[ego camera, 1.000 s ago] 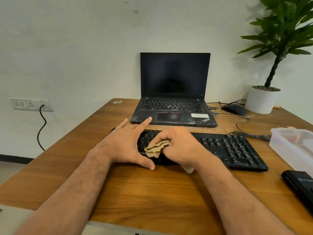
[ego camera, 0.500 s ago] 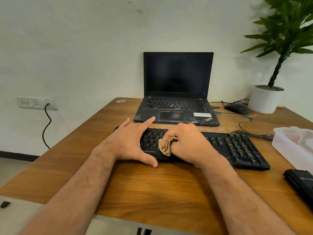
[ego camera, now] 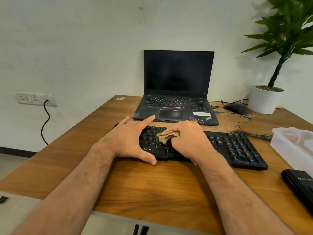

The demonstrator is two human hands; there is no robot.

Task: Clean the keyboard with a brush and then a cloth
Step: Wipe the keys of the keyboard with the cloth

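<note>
On the wooden table [ego camera: 152, 189], just in front of the laptop [ego camera: 176, 106], the job looks to be in its cloth stage; no brush is in view. The right hand [ego camera: 191, 141] bunches the tan cloth [ego camera: 166, 137] in curled fingers, pressing it onto the black keyboard [ego camera: 237, 148]. Left of that grip, the left hand [ego camera: 130, 139] lies spread, bracing the keyboard's end. The keys right of it likely still need wiping.

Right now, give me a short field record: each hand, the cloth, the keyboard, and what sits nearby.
left hand: fingers spread flat, steadying the keyboard's left end
right hand: grips the cloth, pressed on the keys
crumpled tan cloth: on the left-centre keys
black wired keyboard: flat on the wooden table
nearby: open black laptop behind; clear plastic container at right
brush: not visible
</note>
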